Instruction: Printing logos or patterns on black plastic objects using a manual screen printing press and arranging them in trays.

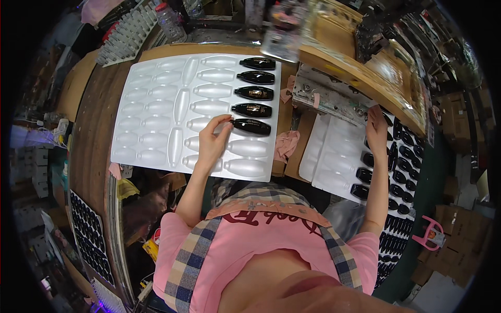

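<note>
A white moulded tray lies in front of me, with rows of bottle-shaped hollows. Down its right column sit several glossy black bottles, among them one with gold print. At the lowest of these, a black bottle, my left hand pinches the narrow neck end between thumb and fingers. My right hand reaches over a second white tray on the right, just beside the metal fixture of a machine. Black bottles lie around that hand; its fingertips are partly hidden, and I cannot make out what they hold.
A machine with a wooden frame and metal fixture stands at the back right. Pink cloth lies between the trays. Upper left are a rack of white pieces and a red-lidded jar. More black bottles fill the far right.
</note>
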Demonstrator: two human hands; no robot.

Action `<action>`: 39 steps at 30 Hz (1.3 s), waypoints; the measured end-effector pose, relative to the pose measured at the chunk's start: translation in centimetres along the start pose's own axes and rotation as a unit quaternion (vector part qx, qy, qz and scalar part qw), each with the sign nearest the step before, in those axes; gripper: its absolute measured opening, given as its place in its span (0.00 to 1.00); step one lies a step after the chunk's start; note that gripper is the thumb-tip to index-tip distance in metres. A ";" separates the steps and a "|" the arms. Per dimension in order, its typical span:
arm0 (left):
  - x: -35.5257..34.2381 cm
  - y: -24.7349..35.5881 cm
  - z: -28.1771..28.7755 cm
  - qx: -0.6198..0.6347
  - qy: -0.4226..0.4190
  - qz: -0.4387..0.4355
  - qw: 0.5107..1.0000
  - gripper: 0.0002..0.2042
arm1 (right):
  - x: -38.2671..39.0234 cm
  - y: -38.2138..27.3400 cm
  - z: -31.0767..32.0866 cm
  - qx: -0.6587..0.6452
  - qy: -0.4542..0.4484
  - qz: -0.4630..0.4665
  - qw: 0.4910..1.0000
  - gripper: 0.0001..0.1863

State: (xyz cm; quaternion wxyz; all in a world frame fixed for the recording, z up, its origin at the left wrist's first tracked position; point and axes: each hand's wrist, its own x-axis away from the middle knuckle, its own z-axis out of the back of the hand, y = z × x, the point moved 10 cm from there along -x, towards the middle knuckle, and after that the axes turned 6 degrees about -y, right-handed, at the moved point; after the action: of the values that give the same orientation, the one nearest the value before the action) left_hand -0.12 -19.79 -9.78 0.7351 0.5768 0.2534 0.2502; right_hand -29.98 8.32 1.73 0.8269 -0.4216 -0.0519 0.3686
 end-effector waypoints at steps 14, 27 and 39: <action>-1.9 9.2 -1.0 -0.193 -0.021 -0.208 0.959 0.10 | -3.5 5.5 -3.6 0.458 -0.129 -0.035 0.879 0.20; -17.7 16.9 -13.2 -0.244 -0.045 -0.373 0.894 0.09 | 1.6 -2.6 3.5 0.063 0.005 0.004 0.998 0.22; -17.0 13.7 -3.1 0.125 -0.093 -0.142 0.977 0.09 | -4.5 -8.1 -4.8 0.093 -0.095 0.073 0.988 0.27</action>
State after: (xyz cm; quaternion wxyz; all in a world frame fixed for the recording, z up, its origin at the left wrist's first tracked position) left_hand -15.94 -25.92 4.36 0.7054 0.6433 0.2926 0.0546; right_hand -26.74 -0.82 5.69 0.8250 -0.3083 -0.0646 0.4692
